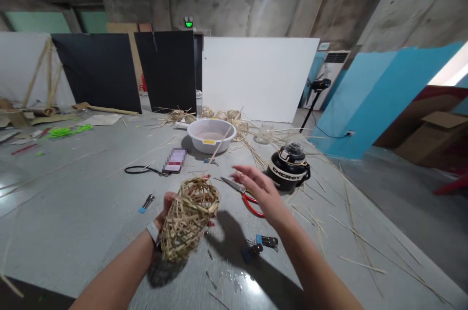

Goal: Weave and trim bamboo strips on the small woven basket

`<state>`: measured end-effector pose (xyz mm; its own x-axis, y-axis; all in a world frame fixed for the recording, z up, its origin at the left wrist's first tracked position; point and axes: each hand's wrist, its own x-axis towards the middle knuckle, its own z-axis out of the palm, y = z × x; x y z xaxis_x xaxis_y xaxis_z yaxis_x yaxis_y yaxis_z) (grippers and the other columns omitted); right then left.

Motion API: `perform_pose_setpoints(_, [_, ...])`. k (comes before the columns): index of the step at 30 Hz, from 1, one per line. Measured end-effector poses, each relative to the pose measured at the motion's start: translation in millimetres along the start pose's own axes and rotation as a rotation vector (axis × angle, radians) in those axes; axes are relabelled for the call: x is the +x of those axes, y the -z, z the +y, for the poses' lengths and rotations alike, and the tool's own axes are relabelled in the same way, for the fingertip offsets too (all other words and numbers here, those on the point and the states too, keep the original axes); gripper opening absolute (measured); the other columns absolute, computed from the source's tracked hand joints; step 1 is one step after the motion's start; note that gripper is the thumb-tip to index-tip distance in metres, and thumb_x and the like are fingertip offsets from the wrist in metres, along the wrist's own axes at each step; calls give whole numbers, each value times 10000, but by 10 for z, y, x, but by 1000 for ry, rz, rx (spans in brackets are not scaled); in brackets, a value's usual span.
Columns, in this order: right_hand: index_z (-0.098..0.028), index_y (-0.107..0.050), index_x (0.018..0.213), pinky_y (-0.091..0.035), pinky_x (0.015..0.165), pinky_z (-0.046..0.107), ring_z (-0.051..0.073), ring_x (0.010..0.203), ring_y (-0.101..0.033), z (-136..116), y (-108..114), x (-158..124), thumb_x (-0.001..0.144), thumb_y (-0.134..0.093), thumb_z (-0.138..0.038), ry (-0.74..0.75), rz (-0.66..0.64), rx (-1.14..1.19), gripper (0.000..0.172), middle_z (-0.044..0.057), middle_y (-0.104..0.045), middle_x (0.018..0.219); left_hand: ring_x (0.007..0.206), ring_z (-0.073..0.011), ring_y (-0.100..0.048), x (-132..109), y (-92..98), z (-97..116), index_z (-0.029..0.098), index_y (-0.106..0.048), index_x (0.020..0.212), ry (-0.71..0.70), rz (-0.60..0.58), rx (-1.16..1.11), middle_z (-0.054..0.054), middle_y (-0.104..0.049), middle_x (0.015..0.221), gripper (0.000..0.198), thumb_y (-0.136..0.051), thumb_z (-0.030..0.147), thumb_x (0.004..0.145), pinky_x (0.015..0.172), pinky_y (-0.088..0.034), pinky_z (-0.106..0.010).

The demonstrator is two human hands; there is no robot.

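The one camera is riding on the person's head, facing forward and tilting down across the grey table (91,168) from its near edge. It is looking from close above and behind the left hand (167,204) and the right hand (261,192), while its wide view is taking in the table's right edge and reaching over the far edge to the concrete wall (234,3).

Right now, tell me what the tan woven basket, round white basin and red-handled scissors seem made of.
Tan woven basket: probably split bamboo, matte, judging by its thin flat strips. Round white basin: likely plastic, given its smooth, uniform wall. Red-handled scissors: metallic grey blades; smooth red handles, perhaps plastic.
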<state>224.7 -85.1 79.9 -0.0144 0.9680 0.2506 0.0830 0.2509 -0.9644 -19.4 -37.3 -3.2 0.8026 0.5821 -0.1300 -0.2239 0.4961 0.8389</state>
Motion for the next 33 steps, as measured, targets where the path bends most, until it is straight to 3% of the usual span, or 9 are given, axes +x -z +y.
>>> perform_pose_setpoints(2, [-240, -584, 1232, -485, 975, 406, 229, 1143, -617, 114, -138, 13, 778, -721, -562, -56, -104, 178, 573, 100, -668, 1235, 874, -369, -702, 47, -58, -109, 234, -552, 1305, 29, -5, -48, -140, -725, 1092, 1033, -495, 859, 484, 678, -542, -506])
perform_pose_setpoints(5, [-230, -546, 1252, -503, 952, 413, 229, 1092, -653, 261, -339, -8, 723, -799, -490, -121, -220, 297, 642, 95, -703, 1165, 932, -361, -693, 145, -147, -259, 189, -595, 1259, 40, 11, 42, -139, -736, 1055, 949, -395, 834, 593, 708, -539, -484])
perform_pose_setpoints(9, [-187, -623, 1039, -543, 831, 397, 230, 864, -714, 358, -424, -25, 742, -752, -508, -146, -68, 247, 455, 62, -754, 871, 985, -375, -691, 222, -156, -337, 129, -635, 1192, -1, 29, 114, -146, -745, 1010, 888, -393, 795, 657, 846, -524, -511])
perform_pose_setpoints(12, [-183, -647, 944, -549, 760, 368, 227, 803, -710, 375, -381, -4, 745, -733, -467, -145, 40, 172, 358, 58, -750, 822, 1090, -377, -657, 209, -118, -247, 144, -569, 1300, -95, -28, 226, -164, -703, 1166, 870, -586, 738, 664, 957, -490, -509])
perform_pose_setpoints(17, [-184, -668, 925, -539, 689, 336, 214, 747, -690, 443, -332, 42, 766, -685, -403, -110, 120, 53, 272, 45, -735, 797, 1303, -374, -512, 152, -145, -32, 219, -326, 1490, -295, -114, 415, -178, -505, 1438, 1171, -893, 531, 514, 1100, -375, -507])
perform_pose_setpoints(22, [-180, -685, 929, -526, 796, 375, 229, 850, -679, 465, -265, 75, 768, -691, -420, -62, 103, -35, 289, 66, -740, 892, 1254, -318, -569, 163, -250, -27, 266, -236, 1516, -191, 1, 427, -155, -542, 1405, 1057, -840, 447, 667, 1061, -426, -484])
perform_pose_setpoints(28, [-219, -699, 1092, -424, 1030, 472, 271, 1108, -640, 173, -67, 76, 832, -560, -616, 27, -81, 311, 494, 92, -733, 1081, 1180, -291, -628, 140, -269, -33, 244, -336, 1473, -23, -22, 256, -145, -594, 1350, 810, -716, 473, 796, 993, -476, -435])
perform_pose_setpoints(31, [-217, -735, 999, -452, 976, 485, 272, 981, -661, 126, -31, 66, 859, -417, -731, 23, -119, 294, 621, 87, -724, 894, 1183, -273, -626, 137, -266, -33, 246, -370, 1457, -7, -41, 222, -129, -599, 1346, 744, -692, 457, 820, 992, -476, -414])
perform_pose_setpoints(33, [-222, -746, 873, -473, 906, 455, 235, 812, -635, 161, -32, 60, 849, -515, -700, 53, -96, 202, 531, 52, -659, 735, 1189, -265, -621, 141, -264, -31, 254, -394, 1447, -5, -33, 248, -117, -598, 1353, 686, -667, 439, 845, 1000, -469, -413])
